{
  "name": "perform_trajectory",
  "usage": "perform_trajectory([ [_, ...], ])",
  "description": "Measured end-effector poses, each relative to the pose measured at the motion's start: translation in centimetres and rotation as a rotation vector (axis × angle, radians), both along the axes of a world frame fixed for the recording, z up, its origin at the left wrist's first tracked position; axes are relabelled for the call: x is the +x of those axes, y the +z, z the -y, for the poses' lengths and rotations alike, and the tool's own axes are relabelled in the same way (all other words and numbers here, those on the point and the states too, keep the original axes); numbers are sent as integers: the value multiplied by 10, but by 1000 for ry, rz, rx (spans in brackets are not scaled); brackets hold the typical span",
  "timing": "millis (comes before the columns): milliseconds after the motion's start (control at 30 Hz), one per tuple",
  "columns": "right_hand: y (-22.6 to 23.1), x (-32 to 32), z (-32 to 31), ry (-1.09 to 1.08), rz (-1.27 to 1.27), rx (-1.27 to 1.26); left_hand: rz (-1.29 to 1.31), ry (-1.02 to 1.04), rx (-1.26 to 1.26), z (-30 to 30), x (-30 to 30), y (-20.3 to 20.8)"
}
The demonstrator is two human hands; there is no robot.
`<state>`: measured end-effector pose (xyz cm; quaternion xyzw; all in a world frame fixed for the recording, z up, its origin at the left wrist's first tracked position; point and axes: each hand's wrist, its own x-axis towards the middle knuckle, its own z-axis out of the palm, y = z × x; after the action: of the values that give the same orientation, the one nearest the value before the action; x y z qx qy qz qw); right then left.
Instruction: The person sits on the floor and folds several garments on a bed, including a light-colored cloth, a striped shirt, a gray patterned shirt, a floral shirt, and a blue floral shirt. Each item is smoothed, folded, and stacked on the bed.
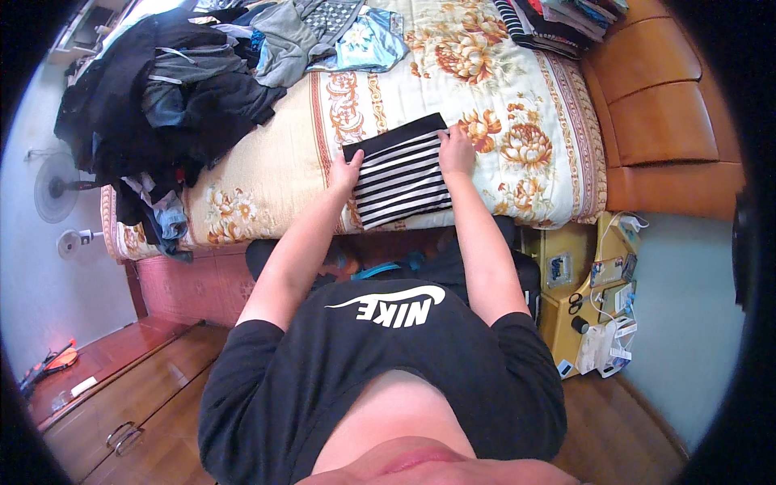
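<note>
A folded garment [404, 182] with black and white stripes and a plain black band along its far edge lies near the front edge of the bed. My left hand [347, 171] grips its left side at the far corner, thumb on top. At its far right corner, my right hand [457, 151] pinches the cloth, thumb uppermost. The fingers beneath the cloth are hidden. Flowered cream bedspread [267, 174] spreads under the garment.
A loose heap of dark clothes [194, 97] covers the bed's far left. Folded clothes [558, 28] are stacked at the far right, beside a brown padded headboard [663, 105]. A yellowish bedside cabinet [566, 327] stands at my right; a fan [58, 187] is at the left.
</note>
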<state>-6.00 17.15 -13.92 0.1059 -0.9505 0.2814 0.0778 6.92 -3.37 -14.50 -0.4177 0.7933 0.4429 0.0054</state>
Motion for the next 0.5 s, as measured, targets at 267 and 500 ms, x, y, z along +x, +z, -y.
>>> perform_trajectory([
  [267, -13, -55, -7, 198, 546, -129, -27, 193, 571, 25, -8, 5],
  [500, -17, -64, -5, 295, 642, 97, -74, 81, 593, 29, -9, 8],
])
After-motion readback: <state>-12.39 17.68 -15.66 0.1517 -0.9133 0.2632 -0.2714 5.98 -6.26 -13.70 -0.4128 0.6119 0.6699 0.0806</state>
